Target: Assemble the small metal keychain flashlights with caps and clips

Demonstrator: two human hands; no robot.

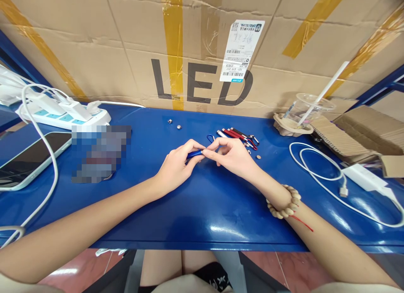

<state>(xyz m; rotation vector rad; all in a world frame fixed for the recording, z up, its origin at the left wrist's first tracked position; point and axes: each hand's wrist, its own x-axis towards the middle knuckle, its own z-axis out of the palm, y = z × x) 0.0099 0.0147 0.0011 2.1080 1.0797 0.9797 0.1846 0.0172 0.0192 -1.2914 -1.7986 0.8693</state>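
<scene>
A slim blue metal tube, the size of a mini flashlight, lies between the thumb and fingers of my left hand. My right hand is closed in a pinch at the tube's right end, where the fingertips hide any small part. Just behind my right hand lie several similar tubes in red, black and silver, some with small carabiner clips. A blue clip shows beyond my fingertips. Near my right wrist is a small round disc. Two small metal pieces sit farther back on the table.
A large cardboard box walls off the back of the blue table. At left are a power strip, a phone and a blurred-out item. At right stand a plastic cup, a white cable and open cardboard.
</scene>
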